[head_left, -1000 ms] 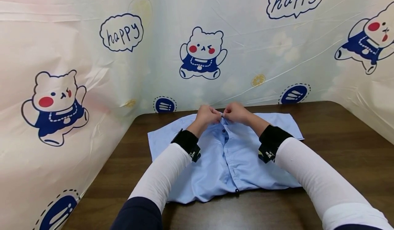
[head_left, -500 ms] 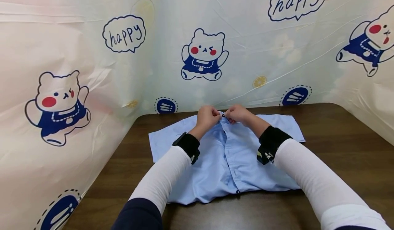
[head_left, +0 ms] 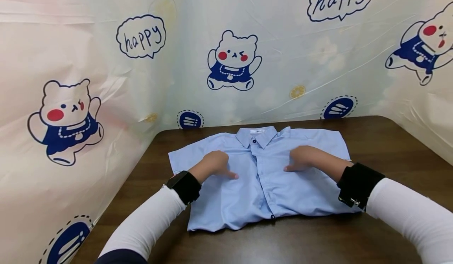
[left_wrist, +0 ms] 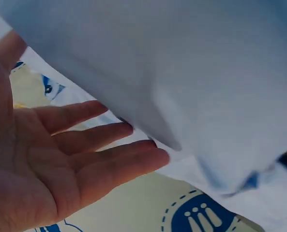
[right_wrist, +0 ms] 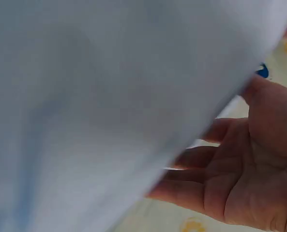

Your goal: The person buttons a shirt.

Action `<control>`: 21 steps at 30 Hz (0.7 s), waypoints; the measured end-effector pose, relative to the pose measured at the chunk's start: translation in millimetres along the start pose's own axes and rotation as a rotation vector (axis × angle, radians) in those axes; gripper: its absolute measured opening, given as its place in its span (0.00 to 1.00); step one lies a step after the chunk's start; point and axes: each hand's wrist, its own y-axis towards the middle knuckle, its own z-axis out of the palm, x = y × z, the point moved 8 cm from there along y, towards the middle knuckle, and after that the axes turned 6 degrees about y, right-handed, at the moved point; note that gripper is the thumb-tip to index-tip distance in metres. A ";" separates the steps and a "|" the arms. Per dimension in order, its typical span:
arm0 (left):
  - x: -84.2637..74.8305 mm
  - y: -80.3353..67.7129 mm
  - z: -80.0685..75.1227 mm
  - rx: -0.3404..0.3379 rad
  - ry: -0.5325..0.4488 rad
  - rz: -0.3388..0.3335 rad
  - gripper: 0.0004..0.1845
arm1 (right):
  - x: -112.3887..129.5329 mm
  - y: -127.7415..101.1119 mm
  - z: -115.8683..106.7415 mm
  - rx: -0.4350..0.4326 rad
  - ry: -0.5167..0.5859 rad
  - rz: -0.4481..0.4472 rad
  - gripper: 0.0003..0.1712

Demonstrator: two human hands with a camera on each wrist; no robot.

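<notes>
A light blue short-sleeved shirt [head_left: 262,185] lies flat on the dark wooden table [head_left: 389,169], collar [head_left: 260,135] at the far side, front buttoned with dark buttons. My left hand [head_left: 216,164] rests palm down on the shirt's left chest, fingers straight. On the right chest lies my right hand [head_left: 304,158], also flat with straight fingers. In the left wrist view the left hand [left_wrist: 61,159] shows an open palm close to the blue shirt cloth [left_wrist: 191,72]. The right wrist view shows the right hand [right_wrist: 230,179] open beside the blue shirt cloth [right_wrist: 99,106].
A cream plastic sheet [head_left: 226,52] printed with cartoon bears and "happy" bubbles walls the table at the back and both sides. Bare table [head_left: 318,240] lies in front of the shirt's hem and to its right.
Both hands have let go of the collar button area and moved back toward me, spreading apart onto the shirt's chest. The collar now shows, lying flat.
</notes>
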 end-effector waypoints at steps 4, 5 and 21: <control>5.4 0.7 19.1 0.122 0.037 0.002 0.53 | -13.3 -0.4 15.2 0.081 0.034 0.060 0.46; 6.2 2.0 20.9 0.139 0.032 0.006 0.56 | -16.5 0.7 16.7 0.092 0.046 0.074 0.49; 21.5 17.2 30.0 0.215 0.050 -0.012 0.65 | -31.3 9.8 15.9 0.164 0.053 0.183 0.50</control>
